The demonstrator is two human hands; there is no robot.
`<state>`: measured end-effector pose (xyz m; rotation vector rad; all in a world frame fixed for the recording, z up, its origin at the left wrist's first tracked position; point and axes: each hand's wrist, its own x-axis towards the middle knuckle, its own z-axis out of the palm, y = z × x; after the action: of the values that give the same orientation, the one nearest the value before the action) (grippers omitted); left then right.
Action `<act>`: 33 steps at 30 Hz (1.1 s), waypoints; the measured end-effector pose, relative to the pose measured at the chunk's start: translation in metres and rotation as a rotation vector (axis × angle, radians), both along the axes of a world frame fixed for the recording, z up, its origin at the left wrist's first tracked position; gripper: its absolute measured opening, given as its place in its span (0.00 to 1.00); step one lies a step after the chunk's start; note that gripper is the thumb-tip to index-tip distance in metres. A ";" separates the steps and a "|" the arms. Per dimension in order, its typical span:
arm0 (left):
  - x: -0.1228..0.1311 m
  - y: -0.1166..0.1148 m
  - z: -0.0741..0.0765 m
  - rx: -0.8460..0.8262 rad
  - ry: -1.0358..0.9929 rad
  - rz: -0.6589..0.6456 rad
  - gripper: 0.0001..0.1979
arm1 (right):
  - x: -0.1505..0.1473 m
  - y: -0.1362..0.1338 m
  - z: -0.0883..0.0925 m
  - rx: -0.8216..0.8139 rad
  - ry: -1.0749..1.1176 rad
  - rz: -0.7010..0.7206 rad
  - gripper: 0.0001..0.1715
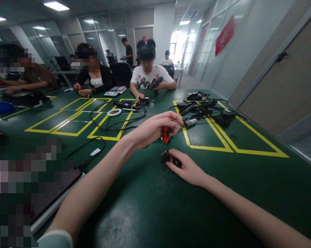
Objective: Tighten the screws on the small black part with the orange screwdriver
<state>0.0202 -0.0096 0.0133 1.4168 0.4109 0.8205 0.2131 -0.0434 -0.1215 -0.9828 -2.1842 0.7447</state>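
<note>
My left hand (155, 128) is closed around a small red-handled screwdriver (165, 135), held upright with its tip pointing down. Directly below the tip sits a small black part (166, 157) on the green table (150, 203). My right hand (185, 167) pinches that black part from the right side and presses it against the table top. Both forearms reach in from the near edge.
Black cables and a white ring (114, 112) lie inside yellow floor-tape boxes ahead. More black devices and cables (204, 108) pile at the right. A dark flat device (54, 189) rests at my left. Several other people sit at the far side of the table.
</note>
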 end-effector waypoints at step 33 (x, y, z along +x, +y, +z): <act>-0.015 -0.027 0.022 1.186 0.832 0.290 0.14 | -0.002 0.001 -0.004 -0.003 0.025 0.005 0.08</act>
<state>0.0054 -0.0365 0.0349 2.8787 0.8391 0.6660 0.2110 -0.0420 -0.1252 -0.9647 -2.1657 0.7584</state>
